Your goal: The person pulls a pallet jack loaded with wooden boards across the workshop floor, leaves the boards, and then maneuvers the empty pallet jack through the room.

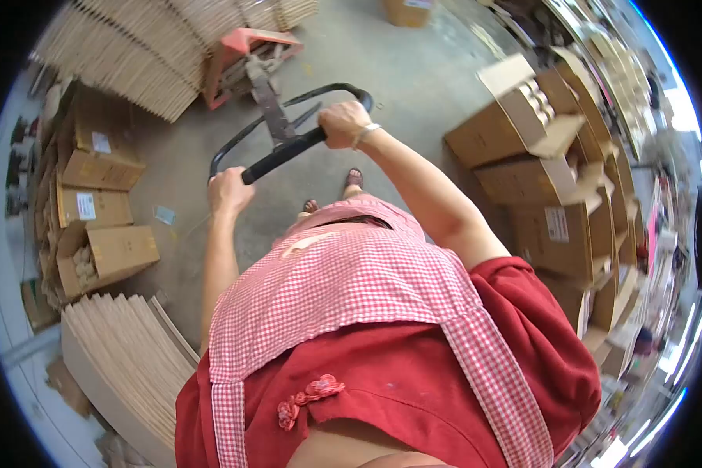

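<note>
Both my hands grip the black looped handle (pixel 282 156) of a pallet jack. My left hand (pixel 230 192) is wrapped round the handle's left end. My right hand (pixel 343 125), with a white band at the wrist, is closed round its right side. From the handle a dark shaft (pixel 268 105) runs forward to the jack's red body (pixel 246 48). The red body stands against a large stack of flat wooden or cardboard sheets (pixel 132 47). Whether the forks are under that stack is hidden.
Open cardboard boxes (pixel 491 129) are piled on the right, some holding pale parts. More boxes (pixel 105 156) stand on the left, near a stack of pale boards (pixel 121 366). Another carton (pixel 408 12) sits on the grey floor (pixel 413 86) ahead.
</note>
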Available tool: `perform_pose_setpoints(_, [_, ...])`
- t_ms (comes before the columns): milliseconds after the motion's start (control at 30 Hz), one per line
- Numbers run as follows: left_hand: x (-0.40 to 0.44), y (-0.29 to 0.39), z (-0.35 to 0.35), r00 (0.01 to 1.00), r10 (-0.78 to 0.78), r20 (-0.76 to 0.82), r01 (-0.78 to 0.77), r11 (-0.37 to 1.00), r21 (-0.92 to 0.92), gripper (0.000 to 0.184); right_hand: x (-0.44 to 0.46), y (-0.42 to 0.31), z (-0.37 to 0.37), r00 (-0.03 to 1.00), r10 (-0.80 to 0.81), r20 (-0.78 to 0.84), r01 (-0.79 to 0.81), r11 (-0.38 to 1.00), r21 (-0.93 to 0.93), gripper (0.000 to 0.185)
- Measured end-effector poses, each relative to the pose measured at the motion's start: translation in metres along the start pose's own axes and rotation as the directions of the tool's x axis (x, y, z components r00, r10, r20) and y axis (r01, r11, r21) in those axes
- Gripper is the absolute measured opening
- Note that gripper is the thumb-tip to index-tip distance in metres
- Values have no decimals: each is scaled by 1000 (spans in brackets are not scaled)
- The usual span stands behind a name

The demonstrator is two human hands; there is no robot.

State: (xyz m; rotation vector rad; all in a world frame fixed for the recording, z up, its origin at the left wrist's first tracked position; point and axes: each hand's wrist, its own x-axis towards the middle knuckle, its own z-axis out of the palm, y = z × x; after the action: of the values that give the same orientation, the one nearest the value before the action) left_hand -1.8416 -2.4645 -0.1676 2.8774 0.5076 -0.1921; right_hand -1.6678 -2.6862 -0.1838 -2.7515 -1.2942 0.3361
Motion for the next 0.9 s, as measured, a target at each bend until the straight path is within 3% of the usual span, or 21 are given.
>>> perform_pose_setpoints(167, [9,-37,-1,993,-46,111,49,998,-28,20,19,-28,6,998,20,54,-22,1000,23,16])
perform_pose_setpoints(367, [22,-98,-20,998,15,65,-15,1000,-3,22,52,-79,-7,999,-3,52,0,998,63,20])
perform_pose_setpoints(500, [32,-133,-15,990,-20,143,23,999,-24,25,75,-96,1,1000,-13,29,11,996,93,22])
perform_pose_setpoints(600, [34,-134,-17,997,1,71,0,1000,-12,26,80,-94,-2,1000,-22,0,22,994,106,18])
perform_pose_setpoints(900, [27,-121,-26,994,-26,106,25,1000,14,23,71,-94,-6,999,-38,-26,40,995,95,19])
